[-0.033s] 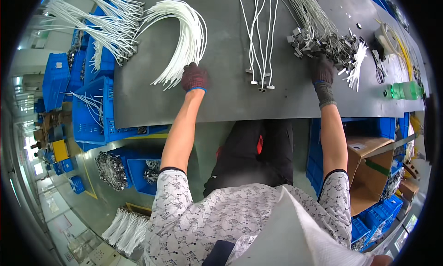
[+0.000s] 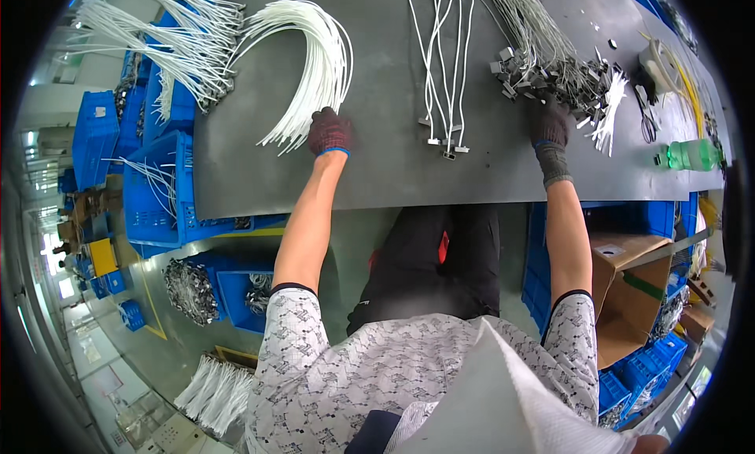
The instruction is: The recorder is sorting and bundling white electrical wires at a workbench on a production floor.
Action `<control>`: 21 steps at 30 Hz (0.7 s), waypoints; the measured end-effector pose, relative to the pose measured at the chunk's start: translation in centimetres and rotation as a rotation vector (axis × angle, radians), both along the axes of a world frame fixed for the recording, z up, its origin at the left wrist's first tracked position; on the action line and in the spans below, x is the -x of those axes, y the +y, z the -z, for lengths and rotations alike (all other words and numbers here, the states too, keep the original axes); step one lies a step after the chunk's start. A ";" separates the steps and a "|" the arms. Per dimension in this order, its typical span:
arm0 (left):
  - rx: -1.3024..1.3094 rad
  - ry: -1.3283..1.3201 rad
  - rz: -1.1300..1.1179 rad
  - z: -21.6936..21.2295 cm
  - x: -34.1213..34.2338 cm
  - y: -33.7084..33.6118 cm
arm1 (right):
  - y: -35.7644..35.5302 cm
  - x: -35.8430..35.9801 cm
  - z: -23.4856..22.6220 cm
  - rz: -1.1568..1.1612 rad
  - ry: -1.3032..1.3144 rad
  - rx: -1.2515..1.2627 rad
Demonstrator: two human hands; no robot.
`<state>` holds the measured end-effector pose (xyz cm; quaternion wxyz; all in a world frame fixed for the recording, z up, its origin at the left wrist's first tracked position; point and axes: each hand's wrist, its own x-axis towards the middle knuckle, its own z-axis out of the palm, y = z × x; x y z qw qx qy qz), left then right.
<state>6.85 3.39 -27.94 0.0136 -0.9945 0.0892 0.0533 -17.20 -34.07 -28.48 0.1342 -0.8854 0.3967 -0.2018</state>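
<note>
My left hand (image 2: 330, 131), in a dark red knit glove, has its fingers curled at the right edge of a curved bundle of white cables (image 2: 311, 68). The bundle's loose ends fan out on the table beside the hand. To the right, my right hand (image 2: 550, 125), in a dark glove, reaches to the near edge of a heap of grey cables (image 2: 531, 29) with metal connectors (image 2: 582, 88). Its fingertips are lost among the dark connectors. Between the hands lie several separate white cables (image 2: 442, 76) with connectors at their near ends.
Another pile of white cables (image 2: 181, 37) lies at the far left by blue crates (image 2: 157, 210). Short white pieces (image 2: 607, 116), a green bottle (image 2: 690, 155) and a tape roll (image 2: 661, 64) are at right. A cardboard box (image 2: 629, 297) stands below the grey table (image 2: 385, 182).
The nearest connector of the middle cables has turned slightly and now shows a lighter face. Both hands stay almost in place.
</note>
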 end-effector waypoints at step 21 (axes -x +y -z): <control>1.216 1.047 -0.264 0.3 1.4 6.2 | 19.2 46.3 15.5 -0.305 0.399 -0.485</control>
